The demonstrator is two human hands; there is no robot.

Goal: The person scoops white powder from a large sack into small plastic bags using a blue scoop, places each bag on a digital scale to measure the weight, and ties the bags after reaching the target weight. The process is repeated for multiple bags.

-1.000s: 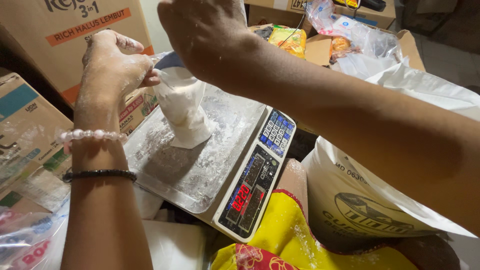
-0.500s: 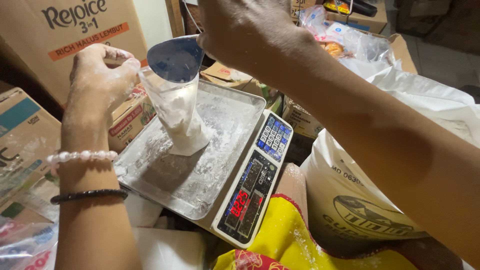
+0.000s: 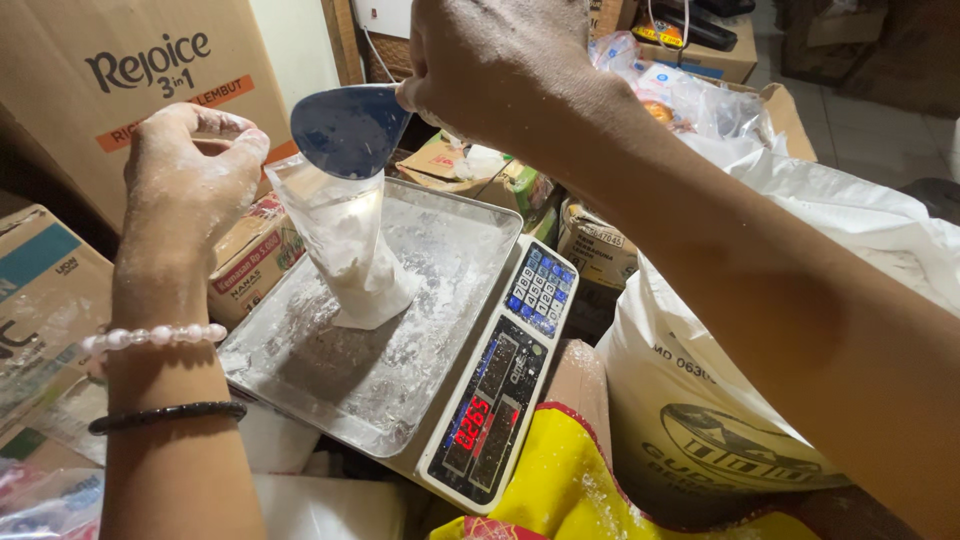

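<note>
My left hand (image 3: 190, 165), dusted with white powder, pinches the upper edge of a clear plastic bag (image 3: 345, 250) that stands on the metal pan of a digital scale (image 3: 330, 370). White flour fills the bag's lower part. My right hand (image 3: 490, 60) holds a blue scoop (image 3: 345, 128) tilted right over the bag's open mouth. The scale's front panel (image 3: 500, 385) shows red digits and a keypad.
A big white flour sack (image 3: 800, 300) lies open at the right. Cardboard boxes (image 3: 130, 60) stack at the left and behind the scale. Plastic-wrapped goods (image 3: 690, 90) fill a box at the back. Yellow cloth (image 3: 570, 480) sits below the scale.
The blue scoop has come up over the bag's mouth and the bag now stands open and taller. The scale's red reading has changed.
</note>
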